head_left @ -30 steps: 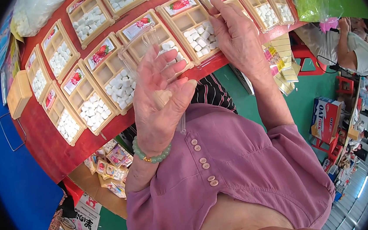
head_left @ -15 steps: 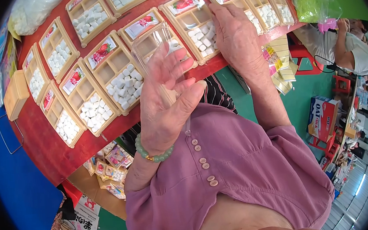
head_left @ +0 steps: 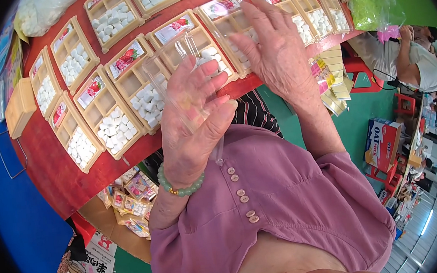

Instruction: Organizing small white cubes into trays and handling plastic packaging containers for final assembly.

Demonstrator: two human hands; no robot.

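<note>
My left hand (head_left: pixel 191 126), palm turned up with a green bead bracelet (head_left: pixel 183 191) on its wrist, holds a clear plastic lid (head_left: pixel 185 46); whether several are stacked there I cannot tell. Spread fingers and thumb mark my right hand (head_left: pixel 283 53), which lies over a beige divided tray (head_left: pixel 225 27) with a glossy clear cover. That tray has a strawberry-picture packet at its far end, and white pieces partly hidden by my hand. Left of it, another tray (head_left: pixel 193 40) with white marshmallow-like pieces (head_left: pixel 209 55) sits partly behind the lid.
Rows of similar filled trays (head_left: pixel 102 102) cover the red table (head_left: pixel 50 174). A beige block-like stack (head_left: pixel 20 108) stands at its left edge, and a bag of white pieces (head_left: pixel 41 17) at the back left. Below is a carton of packed items (head_left: pixel 133 201). Another person (head_left: pixel 425 61) is at far right.
My right hand has shifted slightly left and its thumb has spread out over the covered tray. My left hand, still holding the lid, has moved a little left.
</note>
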